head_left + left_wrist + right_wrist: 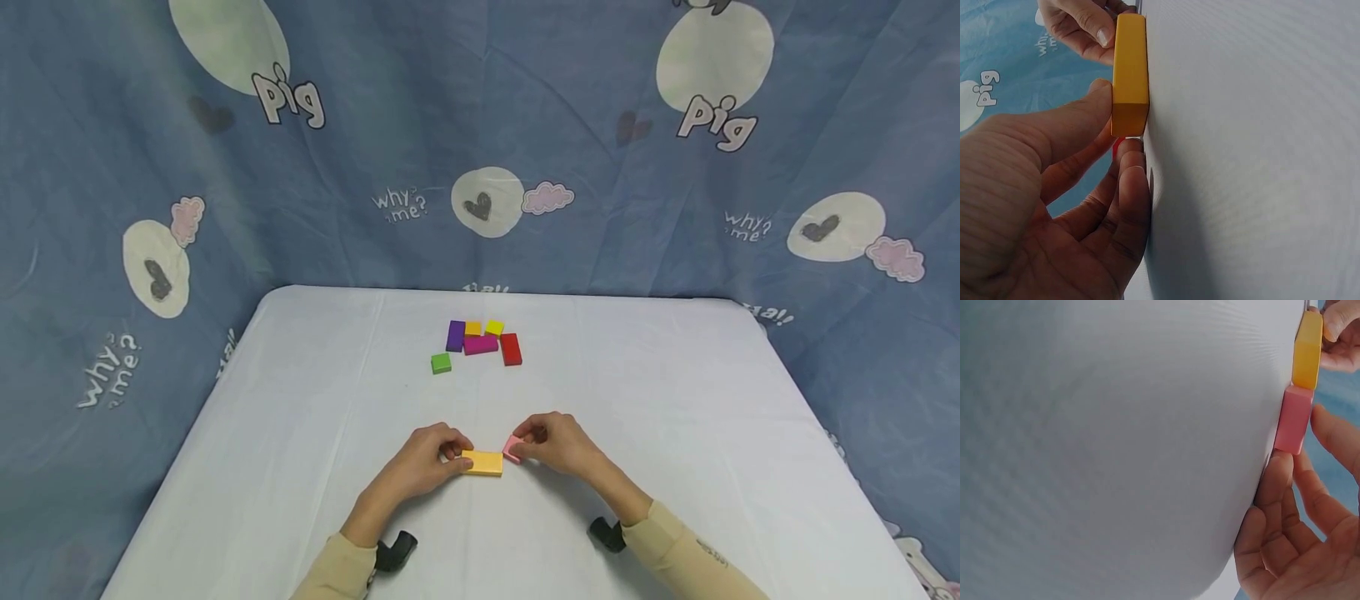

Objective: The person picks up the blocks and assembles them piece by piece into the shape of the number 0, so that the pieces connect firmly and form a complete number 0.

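Observation:
A yellow-orange rectangular block (483, 464) lies flat on the white table near the middle. My left hand (426, 458) pinches its left end between thumb and fingers; in the left wrist view the thumb presses one side of the yellow-orange block (1130, 69). From the other side, my right hand (561, 444) holds a smaller pink block (510, 454), slightly tilted in the head view. In the right wrist view the pink block (1294, 422) stands against the end of the yellow-orange one (1307, 353), with fingertips at its near end.
Farther back lie a purple block (455, 336), a small orange block (473, 328), a yellow block (495, 327), a magenta block (481, 345), a red block (512, 350) and a green block (441, 363). A blue printed cloth (600, 250) hangs behind the white table (675, 375).

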Available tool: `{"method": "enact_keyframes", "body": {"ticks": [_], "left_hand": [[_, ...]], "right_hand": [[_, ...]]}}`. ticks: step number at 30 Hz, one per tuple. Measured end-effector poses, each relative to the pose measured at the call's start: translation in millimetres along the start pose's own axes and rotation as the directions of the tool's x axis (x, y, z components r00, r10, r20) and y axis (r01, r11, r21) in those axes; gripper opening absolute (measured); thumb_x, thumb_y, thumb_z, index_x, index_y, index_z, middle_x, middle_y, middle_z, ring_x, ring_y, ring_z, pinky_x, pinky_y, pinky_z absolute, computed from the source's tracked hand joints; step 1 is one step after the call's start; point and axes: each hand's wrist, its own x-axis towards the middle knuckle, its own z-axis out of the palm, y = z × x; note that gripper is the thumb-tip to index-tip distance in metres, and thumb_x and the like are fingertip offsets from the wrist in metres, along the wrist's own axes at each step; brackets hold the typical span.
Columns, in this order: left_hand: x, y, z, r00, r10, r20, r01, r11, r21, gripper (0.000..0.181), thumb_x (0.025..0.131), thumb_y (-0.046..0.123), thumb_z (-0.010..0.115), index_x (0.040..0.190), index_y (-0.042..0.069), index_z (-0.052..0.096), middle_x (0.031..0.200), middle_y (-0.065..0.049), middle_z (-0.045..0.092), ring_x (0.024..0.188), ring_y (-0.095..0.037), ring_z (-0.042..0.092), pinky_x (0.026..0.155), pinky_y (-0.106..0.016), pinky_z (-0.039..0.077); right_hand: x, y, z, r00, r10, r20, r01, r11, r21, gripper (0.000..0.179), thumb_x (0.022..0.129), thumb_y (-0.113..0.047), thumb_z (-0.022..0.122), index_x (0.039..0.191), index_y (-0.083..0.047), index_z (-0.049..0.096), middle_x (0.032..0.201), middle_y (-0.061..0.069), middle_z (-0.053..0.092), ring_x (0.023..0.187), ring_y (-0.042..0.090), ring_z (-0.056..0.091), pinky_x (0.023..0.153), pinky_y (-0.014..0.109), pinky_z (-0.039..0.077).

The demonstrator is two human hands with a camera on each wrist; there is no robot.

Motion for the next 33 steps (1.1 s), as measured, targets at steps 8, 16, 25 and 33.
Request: {"method": "enact_keyframes", "body": {"ticks": [8,16,25,33], "left_hand": [[-0.1,-4.0,0.4,1.0,0.01,0.007,-0.01,1.0,-0.008,0.013,0.086,0.015,0.076,0.097,0.01,0.072,0.081,0.009,0.055,0.074,-0.007,0.051,0.066,-0.025,0.046],[0.9,-6.4,0.3,0.997,0.074,-0.02,-0.074,0.997,0.001,0.014,0.085,0.016,0.077,0.096,0.009,0.072,0.081,0.009,0.057,0.074,-0.008,0.052,0.065,-0.026,0.046],[1.6,-5.2,1.3,0.998,0.058,-0.016,-0.058,0.998,0.016,0.014,0.085,0.015,0.077,0.097,0.009,0.072,0.081,0.009,0.056,0.074,-0.009,0.052,0.066,-0.026,0.046],[2.4,-7.4,-0.8,0.997,0.072,-0.002,-0.072,0.997,-0.018,0.014,0.086,0.017,0.076,0.098,0.009,0.072,0.081,0.01,0.057,0.075,-0.009,0.053,0.067,-0.025,0.046]], "right_hand": [[-10.3,-12.3,1.0,0.97,-0.14,-0.199,0.103,0.977,-0.184,0.017,0.089,-0.026,0.073,0.1,-0.013,0.074,0.086,-0.007,0.065,0.08,0.012,0.06,0.068,0.028,0.051],[-36.9,-27.9,13.6,0.904,-0.425,0.049,0.386,0.758,-0.525,0.034,0.099,-0.041,0.055,0.119,-0.016,0.068,0.122,0.004,0.061,0.115,0.021,0.055,0.089,0.043,0.05],[-59.5,-30.4,29.3,0.899,-0.415,0.139,0.395,0.631,-0.668,0.045,0.097,-0.048,0.055,0.131,-0.018,0.059,0.132,0.006,0.053,0.124,0.023,0.049,0.088,0.043,0.048],[-61.8,-24.7,32.9,0.911,-0.387,0.14,0.375,0.643,-0.668,0.049,0.097,-0.048,0.056,0.135,-0.018,0.053,0.137,0.007,0.049,0.127,0.024,0.047,0.088,0.043,0.049]]}}
